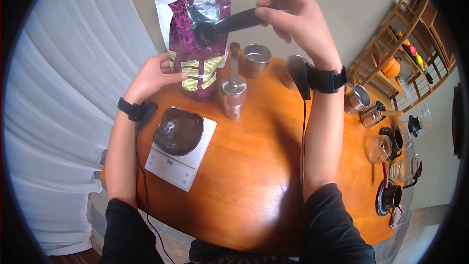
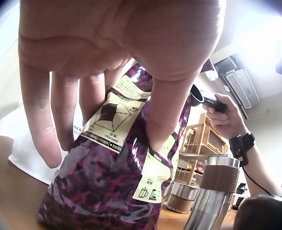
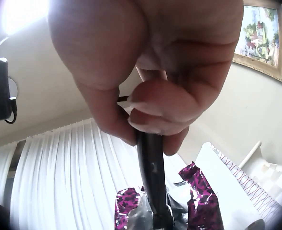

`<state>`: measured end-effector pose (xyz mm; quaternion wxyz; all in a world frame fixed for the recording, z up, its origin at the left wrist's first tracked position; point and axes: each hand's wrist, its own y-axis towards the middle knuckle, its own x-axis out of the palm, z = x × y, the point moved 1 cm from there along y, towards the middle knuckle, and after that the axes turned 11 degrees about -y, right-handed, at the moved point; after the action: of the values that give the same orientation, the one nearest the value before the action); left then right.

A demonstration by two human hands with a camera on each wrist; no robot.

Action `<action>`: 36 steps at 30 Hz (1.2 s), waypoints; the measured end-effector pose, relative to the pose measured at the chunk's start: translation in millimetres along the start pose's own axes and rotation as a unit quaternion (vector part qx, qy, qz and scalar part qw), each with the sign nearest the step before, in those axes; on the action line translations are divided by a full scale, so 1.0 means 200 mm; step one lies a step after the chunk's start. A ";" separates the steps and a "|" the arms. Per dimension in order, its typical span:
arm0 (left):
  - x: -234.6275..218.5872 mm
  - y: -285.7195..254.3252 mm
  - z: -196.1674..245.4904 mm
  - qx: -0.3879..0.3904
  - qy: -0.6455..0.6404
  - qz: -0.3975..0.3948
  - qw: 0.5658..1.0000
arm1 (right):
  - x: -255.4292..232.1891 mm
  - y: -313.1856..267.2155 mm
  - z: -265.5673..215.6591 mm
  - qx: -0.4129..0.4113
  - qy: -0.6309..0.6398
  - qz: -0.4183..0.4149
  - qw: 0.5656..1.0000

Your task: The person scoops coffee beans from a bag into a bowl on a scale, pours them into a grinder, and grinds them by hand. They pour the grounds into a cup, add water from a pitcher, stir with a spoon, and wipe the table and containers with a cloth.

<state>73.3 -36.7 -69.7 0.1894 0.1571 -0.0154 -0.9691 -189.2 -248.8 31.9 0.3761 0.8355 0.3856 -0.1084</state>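
Note:
My left hand (image 1: 157,76) grips the lower part of a purple and black patterned bag (image 2: 102,177) with cream labels, thumb in front and fingers behind. The bag's top is open, showing a silver lining. Between thumb and fingers, my right hand (image 1: 298,22) pinches the handle of a black scoop (image 1: 239,20), whose round bowl is at the bag's mouth. Whatever the bowl holds is too dark to tell. Below the bag, a dark brown dish (image 1: 179,131) sits on a white scale (image 1: 172,170). A metal grinder (image 1: 233,99) with a crank stands right of the bag.
Behind the purple bag is a white bag (image 1: 161,0). Steel cups (image 1: 256,58) stand toward the table's back. Along the right edge are a glass vessel (image 1: 378,148), a dark pot (image 1: 392,196) and other ware. A wooden rack (image 1: 391,61) stands beyond. Cables hang from both wrists.

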 end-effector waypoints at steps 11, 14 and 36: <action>-0.03 0.03 -0.07 0.023 -0.018 -0.004 1.000 | 0.13 -0.05 -0.14 -0.010 0.002 -0.173 0.985; -0.01 0.00 -0.03 0.009 -0.030 -0.008 0.999 | 0.23 -0.04 -0.14 -0.041 0.002 -0.217 0.975; -0.03 -0.02 0.02 -0.015 0.060 0.001 0.998 | 0.59 -0.18 -0.35 -0.242 -0.171 -0.244 0.923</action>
<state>75.7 -30.2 -64.7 0.1932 0.2124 0.0105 -0.9578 -143.7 -117.8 4.9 0.5889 0.5676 0.5221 -0.2416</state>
